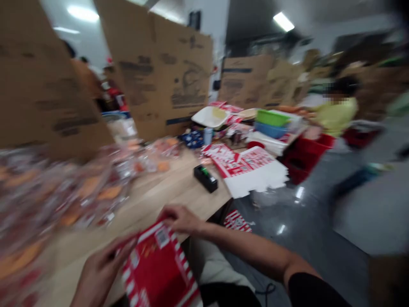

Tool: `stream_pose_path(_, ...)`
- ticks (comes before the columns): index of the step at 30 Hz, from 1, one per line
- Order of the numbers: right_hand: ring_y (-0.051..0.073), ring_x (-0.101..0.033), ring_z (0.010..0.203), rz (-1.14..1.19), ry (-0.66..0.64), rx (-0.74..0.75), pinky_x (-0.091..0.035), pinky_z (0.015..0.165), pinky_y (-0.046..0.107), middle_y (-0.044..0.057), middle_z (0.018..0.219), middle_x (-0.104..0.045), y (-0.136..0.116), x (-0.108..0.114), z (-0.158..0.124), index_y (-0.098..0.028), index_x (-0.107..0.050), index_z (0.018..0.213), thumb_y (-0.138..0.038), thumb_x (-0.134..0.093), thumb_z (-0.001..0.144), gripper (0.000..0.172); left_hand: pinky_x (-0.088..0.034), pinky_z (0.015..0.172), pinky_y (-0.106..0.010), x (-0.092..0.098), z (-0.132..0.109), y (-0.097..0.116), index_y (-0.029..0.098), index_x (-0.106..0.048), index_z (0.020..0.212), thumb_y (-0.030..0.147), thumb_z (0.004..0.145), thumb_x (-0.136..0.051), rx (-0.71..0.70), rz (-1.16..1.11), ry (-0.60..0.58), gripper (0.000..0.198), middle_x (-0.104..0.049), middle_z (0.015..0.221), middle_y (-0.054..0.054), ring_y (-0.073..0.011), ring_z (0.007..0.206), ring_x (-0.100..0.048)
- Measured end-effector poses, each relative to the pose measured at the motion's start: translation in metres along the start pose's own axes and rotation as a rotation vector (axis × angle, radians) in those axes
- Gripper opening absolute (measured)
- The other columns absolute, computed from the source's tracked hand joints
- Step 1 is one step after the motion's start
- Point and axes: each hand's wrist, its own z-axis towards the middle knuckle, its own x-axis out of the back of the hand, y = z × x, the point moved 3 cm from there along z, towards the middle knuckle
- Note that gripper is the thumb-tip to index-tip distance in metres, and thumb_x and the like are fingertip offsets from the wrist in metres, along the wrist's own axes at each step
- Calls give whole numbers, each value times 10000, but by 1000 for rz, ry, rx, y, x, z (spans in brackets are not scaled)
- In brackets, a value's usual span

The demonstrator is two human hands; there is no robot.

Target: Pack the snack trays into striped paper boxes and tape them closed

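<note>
And here's the near edge of the wooden table [60,273], with a red-and-white striped carton [156,264] lifted just off it, out over the person's lap! It's tilted, with a barcode label [162,237] facing up toward the camera. The left hand [102,273] has the carton's lower left side, fingers partly closed against the edge, though the exact grip is hard to make out. The right hand [180,219] comes across from the right, fingers curled down over the top edge. Gripping from two sides like that looks like the way to keep the carton steady and its printed face in view.

Further along the table, a flattened red-and-white paper box sheet [249,166] lies at the right edge, overhanging toward the floor, right beside a black tray [205,178] with a green item in it. That spot seems handy, within easy reach. Along the left side, blurred clear packs of orange food [79,192] are heaped up, out of the working space. At the far corner, green and blue bowls [271,123] are stacked near a red crate [303,157], and a co-worker in a yellow top [337,115] stands past them. Tall cardboard sheets [156,72] rise behind the table.
</note>
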Motion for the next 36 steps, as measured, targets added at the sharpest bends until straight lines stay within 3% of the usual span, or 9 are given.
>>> stream_pose_path(2,123,-544,717,75,75,175,-441,666,227,-35,765,-597,-17,1,5,-190,-628,831,-74,-576,798,132,-581,604,-307,17,-7,-8,193,-781,930,615,730,-795,158,-163,48,467,-773,822,-62,-245,731,-713)
stream_pose_path(4,140,-577,756,103,61,335,-471,712,255,-14,818,-614,-37,1,12,-199,-629,918,-158,-570,885,79,-552,570,-269,27,-2,-3,191,-770,968,529,726,-838,174,-288,52,421,-772,815,-51,-200,668,-696)
stream_pose_path(8,173,-637,963,18,-36,582,-513,827,290,40,1022,-659,-77,3,15,-226,-606,1046,-194,-540,967,108,-590,757,-294,44,7,32,190,-783,876,395,738,-869,-95,-273,165,262,-790,898,-57,-196,805,-733)
stream_pose_path(11,179,-658,1013,-93,-105,726,-527,846,302,66,1088,-671,-97,5,10,-233,-598,1093,-127,-540,968,174,-586,835,-306,54,1,54,192,-784,894,318,798,-834,-283,-176,147,166,-788,944,-59,-197,888,-736)
stream_pose_path(18,238,-633,1123,-339,-98,1021,-542,910,392,140,1244,-623,-100,0,1,-229,-588,1192,3,-520,903,377,-556,900,-288,67,-11,56,207,-744,1011,246,846,-795,-418,-30,106,177,-752,1054,-52,-175,971,-715)
stream_pose_path(23,250,-589,1193,-360,-199,754,-509,999,429,150,1267,-605,-70,-11,5,-211,-495,1387,-117,-551,930,470,-566,934,-350,41,-21,14,232,-556,1363,291,876,-768,-343,13,137,535,-749,1105,-74,-205,1011,-724)
stream_pose_path(29,190,-618,858,-414,-466,186,-518,771,314,79,984,-650,-33,-21,27,-166,-676,952,-235,-540,928,155,-566,965,-429,1,-42,-26,226,-462,1444,275,921,-713,-583,259,49,582,-705,1228,-132,-258,1166,-668)
stream_pose_path(33,219,-613,918,-514,-538,171,-492,868,349,82,974,-644,-23,-28,39,-164,-683,763,-193,-579,887,164,-566,966,-422,-8,-48,-35,200,-417,1478,226,922,-706,-659,313,54,627,-705,1215,-141,-253,1163,-663)
stream_pose_path(36,234,-625,962,-396,-516,167,-498,905,378,74,1007,-661,-16,-32,42,-181,-696,694,-196,-627,864,184,-554,985,-428,-9,-49,-37,207,-375,1503,214,914,-713,-634,286,79,679,-708,1220,-144,-256,1188,-658)
